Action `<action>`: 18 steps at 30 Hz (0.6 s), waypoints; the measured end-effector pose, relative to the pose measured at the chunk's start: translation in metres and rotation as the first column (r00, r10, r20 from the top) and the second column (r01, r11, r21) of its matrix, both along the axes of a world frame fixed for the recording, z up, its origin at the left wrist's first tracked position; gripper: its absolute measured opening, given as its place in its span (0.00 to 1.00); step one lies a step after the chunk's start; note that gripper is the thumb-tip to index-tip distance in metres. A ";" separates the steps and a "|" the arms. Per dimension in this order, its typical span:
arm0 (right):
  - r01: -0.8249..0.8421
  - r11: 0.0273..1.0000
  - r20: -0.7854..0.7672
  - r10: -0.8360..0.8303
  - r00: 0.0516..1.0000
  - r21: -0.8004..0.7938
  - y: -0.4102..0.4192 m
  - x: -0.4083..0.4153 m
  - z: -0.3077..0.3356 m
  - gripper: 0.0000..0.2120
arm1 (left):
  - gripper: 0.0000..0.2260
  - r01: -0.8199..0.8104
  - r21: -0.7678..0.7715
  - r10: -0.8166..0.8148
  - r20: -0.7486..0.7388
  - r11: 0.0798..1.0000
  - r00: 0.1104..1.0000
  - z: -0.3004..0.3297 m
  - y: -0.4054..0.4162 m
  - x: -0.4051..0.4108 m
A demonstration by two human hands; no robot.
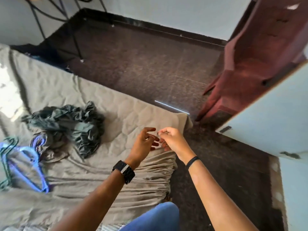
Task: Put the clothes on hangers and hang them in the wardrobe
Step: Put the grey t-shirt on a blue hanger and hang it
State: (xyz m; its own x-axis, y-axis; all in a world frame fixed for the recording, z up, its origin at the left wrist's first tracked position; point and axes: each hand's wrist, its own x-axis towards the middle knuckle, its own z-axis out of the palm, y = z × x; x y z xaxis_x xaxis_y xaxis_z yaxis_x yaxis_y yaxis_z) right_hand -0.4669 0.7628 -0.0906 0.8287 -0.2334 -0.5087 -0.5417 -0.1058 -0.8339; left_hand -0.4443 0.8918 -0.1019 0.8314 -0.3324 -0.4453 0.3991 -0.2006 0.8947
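Note:
A crumpled pile of dark grey-green clothes (70, 124) lies on the bed (133, 114), left of my hands. Blue and green plastic hangers (25, 164) lie at the bed's left edge, partly under the pile. My left hand (144, 142), with a black watch on its wrist, hovers over the bed's corner with loosely spread fingers and holds nothing. My right hand (171, 139) is beside it, fingertips almost touching it. Its fingers are curled, thumb and forefinger pinched together; I cannot make out anything between them. The pale wardrobe door (270, 117) stands open on the right.
Dark carpet (150, 67) covers the floor between the bed and the wall. A maroon piece of furniture (253, 60) stands at the upper right beside the wardrobe door. Black metal legs (73, 37) stand at the upper left. My blue-jeaned knee (155, 217) is at the bottom.

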 end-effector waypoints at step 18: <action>-0.459 0.879 0.214 0.477 0.852 -0.132 0.162 0.167 -0.180 0.06 | 0.13 -0.556 0.181 0.489 0.310 0.811 0.815 -0.194 0.174 0.115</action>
State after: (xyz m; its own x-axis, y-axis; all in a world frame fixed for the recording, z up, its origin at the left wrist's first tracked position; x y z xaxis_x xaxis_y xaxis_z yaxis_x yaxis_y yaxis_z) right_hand -0.3004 0.9253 -0.2709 0.9410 0.1833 -0.2845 -0.2041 -0.3632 -0.9091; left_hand -0.3292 1.0660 -0.2961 0.9351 0.2794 -0.2181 0.2910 -0.2538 0.9225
